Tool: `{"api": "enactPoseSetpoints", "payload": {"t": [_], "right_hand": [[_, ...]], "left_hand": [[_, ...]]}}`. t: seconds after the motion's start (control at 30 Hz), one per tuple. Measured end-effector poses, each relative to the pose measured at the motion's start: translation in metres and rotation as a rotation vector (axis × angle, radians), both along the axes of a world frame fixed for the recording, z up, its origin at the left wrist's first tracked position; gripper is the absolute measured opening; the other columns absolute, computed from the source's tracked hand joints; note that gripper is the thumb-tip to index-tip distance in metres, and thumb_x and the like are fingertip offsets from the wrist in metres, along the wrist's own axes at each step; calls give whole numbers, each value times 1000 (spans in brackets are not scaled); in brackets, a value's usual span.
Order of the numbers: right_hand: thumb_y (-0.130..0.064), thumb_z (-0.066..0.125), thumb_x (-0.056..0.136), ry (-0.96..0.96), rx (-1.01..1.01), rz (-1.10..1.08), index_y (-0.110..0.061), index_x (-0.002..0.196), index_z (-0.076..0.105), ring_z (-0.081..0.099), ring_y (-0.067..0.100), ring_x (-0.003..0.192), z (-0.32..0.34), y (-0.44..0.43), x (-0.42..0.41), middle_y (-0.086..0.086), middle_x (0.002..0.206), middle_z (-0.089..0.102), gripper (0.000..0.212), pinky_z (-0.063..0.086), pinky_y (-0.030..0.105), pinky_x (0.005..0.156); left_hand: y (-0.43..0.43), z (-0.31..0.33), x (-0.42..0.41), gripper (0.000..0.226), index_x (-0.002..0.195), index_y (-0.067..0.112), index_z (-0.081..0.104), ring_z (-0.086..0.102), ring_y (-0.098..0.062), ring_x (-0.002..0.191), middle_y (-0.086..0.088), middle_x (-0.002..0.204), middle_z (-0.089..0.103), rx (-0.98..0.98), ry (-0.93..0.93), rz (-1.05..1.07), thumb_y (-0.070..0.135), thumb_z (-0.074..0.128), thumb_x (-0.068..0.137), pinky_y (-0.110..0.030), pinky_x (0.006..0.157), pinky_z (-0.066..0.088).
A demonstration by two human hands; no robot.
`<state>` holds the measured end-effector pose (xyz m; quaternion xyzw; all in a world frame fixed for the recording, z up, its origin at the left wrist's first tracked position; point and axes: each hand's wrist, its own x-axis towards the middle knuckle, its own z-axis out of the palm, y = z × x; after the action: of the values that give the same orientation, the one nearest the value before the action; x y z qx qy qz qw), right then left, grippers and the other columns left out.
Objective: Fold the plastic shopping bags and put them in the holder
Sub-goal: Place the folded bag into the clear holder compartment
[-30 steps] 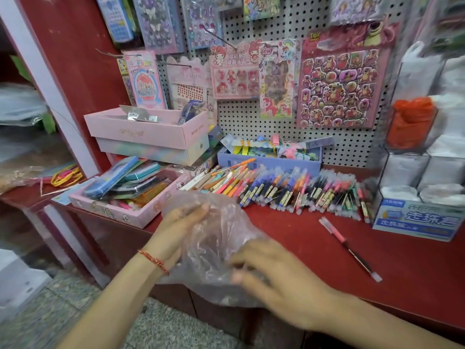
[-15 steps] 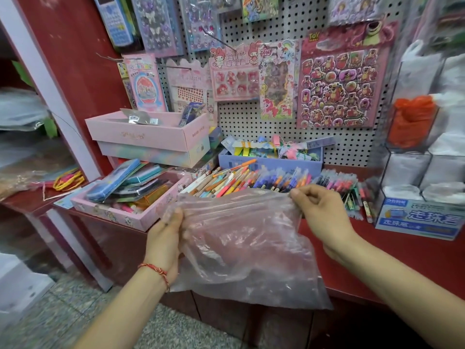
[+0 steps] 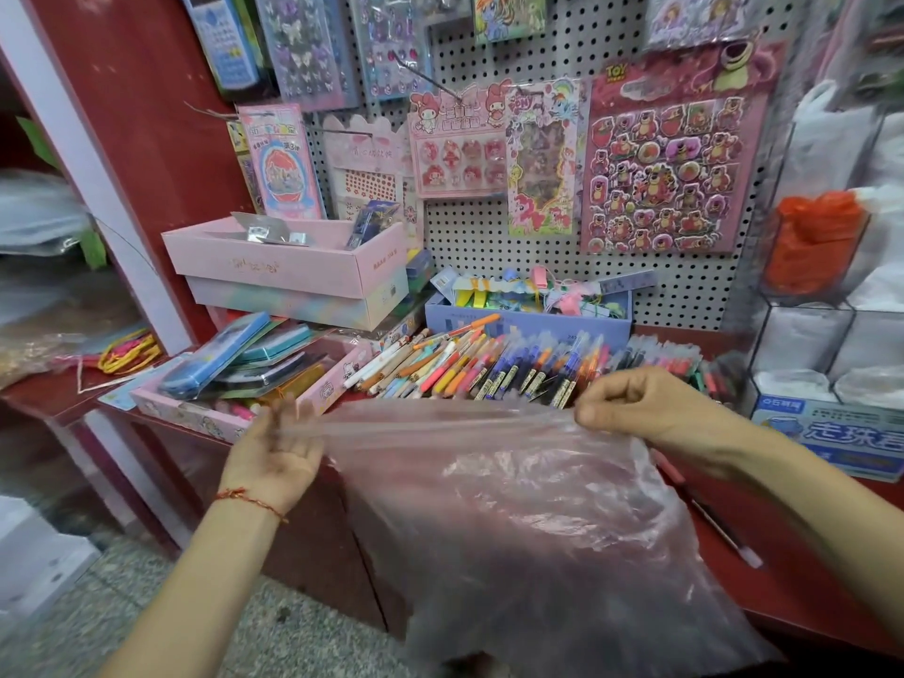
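The clear plastic bag, bunched a second ago, now hangs spread wide across the frame's lower centre. The left hand and right hand have moved apart, stretching its top edge taut.

Seemingly pink-tinted clear bag, red counter

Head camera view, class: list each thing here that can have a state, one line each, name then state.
plastic bag: unfolded, top edge stretched between both hands, rest hanging
left hand: pinching the bag's left end
right hand: pinching the bag's right end
holder: clear, compartments already holding bags
orange bag: stuffed in an upper compartment
pink box: open, stacked on another box
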<state>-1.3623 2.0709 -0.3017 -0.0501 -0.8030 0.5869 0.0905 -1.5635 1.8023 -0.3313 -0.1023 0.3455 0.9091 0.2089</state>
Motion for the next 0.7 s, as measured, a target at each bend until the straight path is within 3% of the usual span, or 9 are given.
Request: {"api": "enactPoseSetpoints", "payload": {"t": [0.1, 0.2, 0.3, 0.37, 0.4, 0.43, 0.5, 0.6, 0.7], "right_hand": [[-48, 79, 64, -125, 150, 40, -13, 69, 73, 55, 18, 71, 4, 10, -1, 11, 73, 63, 36, 42, 24, 74], [-55, 74, 66, -160, 280, -41, -12, 64, 62, 41, 16, 64, 10, 16, -2, 9, 66, 47, 44, 34, 21, 62], [-33, 72, 74, -134, 374, -85, -10, 68, 51, 39, 3, 51, 18, 17, -2, -4, 60, 44, 32, 31, 12, 53], [-16, 77, 73, -101, 358, 0, -13, 70, 52, 47, 2, 54, 26, 9, -4, -11, 63, 54, 25, 37, 14, 57], [-10, 78, 72, -85, 354, 51, -16, 72, 55, 56, 6, 62, 29, 2, -5, -10, 71, 61, 24, 42, 17, 63], [-6, 79, 71, -71, 370, 84, -19, 77, 58, 61, 10, 76, 31, -8, -8, -7, 84, 65, 25, 45, 19, 72], [-3, 78, 71, -15, 397, 121, -21, 94, 60, 58, 5, 95, 35, -31, -15, -5, 104, 61, 35, 44, 15, 84], [1, 77, 69, 82, 391, 138, -19, 111, 51, 55, -9, 90, 36, -58, -22, -8, 107, 55, 53, 45, 13, 78], [1, 75, 69, 135, 446, 99, -24, 115, 43, 47, -21, 75, 34, -68, -23, -12, 103, 49, 61, 38, 3, 65]], "left_hand": [[-6, 9, -8, 23, 96, 15, 60, 63, -13, 94, 1, 88, 70, -1, 47, 34, 28, 41, 98, -31, 96, 43], [-13, 18, -8, 33, 87, 16, 65, 64, -12, 80, 2, 86, 67, -119, 131, -39, 33, 39, 98, -27, 71, 52], [-25, 35, 0, 47, 62, 8, 57, 61, -17, 50, -4, 51, 62, -928, 294, -280, 36, 43, 98, -21, 44, 46], [-28, 44, 6, 48, 63, 3, 63, 61, -26, 59, -11, 58, 65, -1700, 626, -228, 38, 52, 94, -32, 57, 50], [-23, 50, 12, 44, 66, 4, 65, 60, -25, 65, -10, 64, 66, -1865, 841, -82, 38, 54, 92, -33, 63, 49], [-12, 58, 28, 37, 69, 8, 66, 59, -19, 69, -4, 69, 65, -1768, 1044, 25, 36, 56, 91, -29, 64, 47], [16, 70, 64, 16, 76, 23, 67, 59, 0, 74, 10, 75, 67, -1285, 1298, -137, 30, 60, 88, -15, 67, 44], [51, 61, 95, 8, 69, 34, 70, 63, 3, 82, 13, 85, 71, -880, 1368, -522, 35, 72, 76, -9, 78, 44], [59, 45, 96, 17, 68, 24, 67, 62, -2, 75, 10, 75, 68, -787, 1352, -465, 40, 73, 68, -15, 76, 47]]}}
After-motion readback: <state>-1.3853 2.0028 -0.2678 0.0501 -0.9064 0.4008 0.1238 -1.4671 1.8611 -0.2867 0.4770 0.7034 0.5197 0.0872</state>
